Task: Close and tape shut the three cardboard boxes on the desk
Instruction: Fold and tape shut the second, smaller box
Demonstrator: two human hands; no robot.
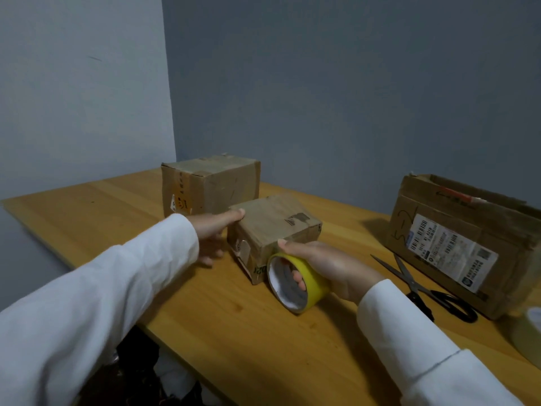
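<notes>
Three cardboard boxes stand on the wooden desk (222, 323). The small box (272, 221) in the middle has its flaps down. My left hand (213, 230) holds its left side, thumb on the top edge. My right hand (328, 265) grips a yellow tape roll (316, 285), fingers through the core, with the thumb touching the box's near right corner. A taller closed box (213, 186) stands behind at the left. A larger box (456, 241) with a white shipping label sits at the right, its top flaps loose.
Black-handled scissors (424, 288) lie on the desk in front of the large box. A second, pale tape roll (530, 332) sits at the right edge. Grey walls close off the back and left. Dark items lie on the floor under the desk's near edge.
</notes>
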